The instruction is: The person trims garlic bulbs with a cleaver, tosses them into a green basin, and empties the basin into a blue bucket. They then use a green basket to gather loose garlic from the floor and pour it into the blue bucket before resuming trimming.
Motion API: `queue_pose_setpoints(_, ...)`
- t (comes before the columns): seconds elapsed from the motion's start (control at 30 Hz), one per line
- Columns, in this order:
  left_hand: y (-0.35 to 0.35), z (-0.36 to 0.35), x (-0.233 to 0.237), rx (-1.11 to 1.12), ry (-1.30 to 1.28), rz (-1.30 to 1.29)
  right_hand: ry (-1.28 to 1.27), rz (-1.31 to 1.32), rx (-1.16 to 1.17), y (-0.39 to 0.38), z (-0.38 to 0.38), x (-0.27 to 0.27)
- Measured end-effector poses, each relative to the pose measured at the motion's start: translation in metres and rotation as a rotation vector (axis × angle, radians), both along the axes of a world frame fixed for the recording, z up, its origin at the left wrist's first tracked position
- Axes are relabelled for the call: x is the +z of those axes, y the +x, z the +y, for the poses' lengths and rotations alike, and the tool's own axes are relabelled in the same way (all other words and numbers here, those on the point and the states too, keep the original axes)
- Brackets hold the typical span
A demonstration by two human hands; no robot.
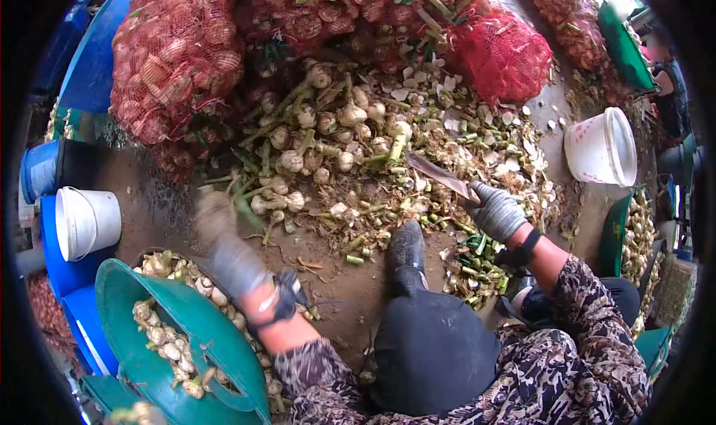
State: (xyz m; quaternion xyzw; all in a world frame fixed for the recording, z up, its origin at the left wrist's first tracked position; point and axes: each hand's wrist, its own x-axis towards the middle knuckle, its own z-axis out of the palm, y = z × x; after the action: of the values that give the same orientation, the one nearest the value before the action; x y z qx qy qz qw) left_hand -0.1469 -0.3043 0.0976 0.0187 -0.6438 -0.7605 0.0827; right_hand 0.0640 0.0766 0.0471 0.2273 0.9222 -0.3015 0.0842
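Note:
My right hand (498, 213), in a grey knitted glove, grips a knife (440, 174) whose flat blade points up and left over the trimmings. My gloved left hand (230, 250) is smeared by motion, so its fingers and anything in them cannot be made out. It is above the rim of a green tub (198, 317), to the left of my legs. Trimmed garlic bulbs (165, 347) are in and around this tub. Ahead of both hands is a heap of garlic bulbs with stalks (304, 138). Cut stalks and skins (485, 153) spread to its right.
Full red mesh sacks (179, 60) line the back. White buckets stand left (91, 222) and right (597, 145). Blue tubs (86, 324) are at far left. A green basket of bulbs (638, 246) is at right. My boot (407, 247) rests before the heap; another person (671, 89) is at far right.

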Motion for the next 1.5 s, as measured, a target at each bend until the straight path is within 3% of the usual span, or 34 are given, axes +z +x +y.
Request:
queue_pose_setpoints(0.03, -0.017, -0.015, -0.066, 0.117, -0.443, -0.063, 0.040, 0.010, -0.002, 0.003, 0.003, -0.005)
queue_pose_setpoints(0.1, -0.038, -0.030, -0.143, 0.104, -0.458, -0.259, -0.089, 0.016, -0.037, 0.017, 0.019, -0.035)
queue_pose_setpoints(0.17, -0.051, -0.030, -0.169, 0.103, -0.415, -0.382, 0.087, -0.143, 0.030, 0.014, 0.011, -0.001)
queue_pose_setpoints(0.23, -0.061, -0.031, -0.190, 0.097, -0.365, -0.498, 0.058, -0.147, 0.026, 0.020, 0.016, -0.001)
queue_pose_setpoints(0.3, -0.068, -0.034, -0.211, -0.095, -0.451, -0.454, 0.091, -0.182, 0.025, 0.019, 0.014, 0.005)
queue_pose_setpoints(0.33, -0.055, -0.018, -0.190, -0.068, -0.468, -0.629, 0.062, -0.215, -0.003, 0.015, 0.010, 0.011)
queue_pose_setpoints(0.37, -0.056, -0.024, -0.211, -0.189, -0.721, -0.440, 0.021, -0.236, -0.020, 0.014, 0.008, 0.012)
queue_pose_setpoints(0.4, -0.042, -0.027, -0.233, -0.192, -0.877, -0.471, -0.013, -0.206, -0.031, 0.017, 0.007, 0.005)
queue_pose_setpoints(0.53, 0.030, 0.038, -0.187, -0.285, -1.562, -0.354, -0.096, -0.166, 0.001, 0.010, -0.006, 0.000)
queue_pose_setpoints(0.57, 0.041, 0.052, -0.168, -0.306, -1.557, -0.359, -0.087, -0.184, 0.024, 0.008, -0.009, 0.000)
queue_pose_setpoints(0.63, 0.050, 0.076, -0.139, -0.590, -1.731, -0.425, -0.047, -0.223, 0.116, 0.004, -0.014, 0.006)
queue_pose_setpoints(0.67, 0.054, 0.072, -0.150, -0.620, -1.815, -0.174, -0.008, -0.225, 0.157, 0.003, -0.017, 0.011)
queue_pose_setpoints(0.7, 0.053, 0.077, -0.151, -0.616, -1.807, -0.178, -0.006, -0.253, 0.177, 0.001, -0.019, 0.010)
queue_pose_setpoints(0.77, 0.047, 0.094, -0.139, -0.904, -1.928, -0.276, -0.018, -0.255, 0.194, -0.002, -0.028, 0.018)
queue_pose_setpoints(0.83, 0.051, 0.083, -0.158, -0.877, -1.858, -0.191, -0.040, -0.245, 0.210, 0.000, -0.035, 0.018)
queue_pose_setpoints(0.9, 0.055, 0.065, -0.189, -0.800, -1.393, -0.173, -0.067, -0.223, 0.284, 0.001, -0.040, 0.025)
queue_pose_setpoints(0.93, 0.063, 0.068, -0.184, -0.762, -1.064, -0.132, -0.117, -0.136, 0.284, 0.003, -0.044, 0.029)
queue_pose_setpoints(1.0, 0.077, 0.074, -0.173, -0.992, -0.876, -0.032, -0.181, -0.105, 0.337, 0.000, -0.051, 0.031)
queue_pose_setpoints(1.1, 0.094, 0.097, -0.138, -1.078, -1.029, 0.283, -0.208, 0.072, 0.401, -0.010, -0.055, 0.043)
queue_pose_setpoints(1.17, 0.098, 0.108, -0.108, -1.133, -0.815, 0.034, -0.194, -0.139, 0.351, -0.015, -0.043, 0.039)
queue_pose_setpoints(1.2, 0.096, 0.123, -0.057, -1.161, -0.665, -0.153, -0.179, -0.226, 0.261, -0.014, -0.032, 0.031)
queue_pose_setpoints(1.23, 0.112, 0.120, -0.056, -0.984, -0.070, -0.392, -0.161, -0.310, 0.180, -0.011, -0.021, 0.024)
queue_pose_setpoints(1.3, 0.110, 0.120, -0.050, -0.971, -0.339, -0.083, -0.164, -0.328, 0.081, 0.009, 0.000, 0.005)
queue_pose_setpoints(1.33, 0.106, 0.124, -0.047, -0.960, -0.335, -0.092, -0.256, -0.254, 0.020, 0.010, -0.003, 0.008)
queue_pose_setpoints(1.4, 0.097, 0.135, -0.040, -1.166, -0.635, 0.150, -0.427, 0.022, -0.077, 0.003, -0.021, 0.035)
queue_pose_setpoints(1.5, 0.105, 0.153, -0.067, -1.149, -0.447, 0.072, -0.682, 0.198, -0.025, -0.026, -0.045, 0.062)
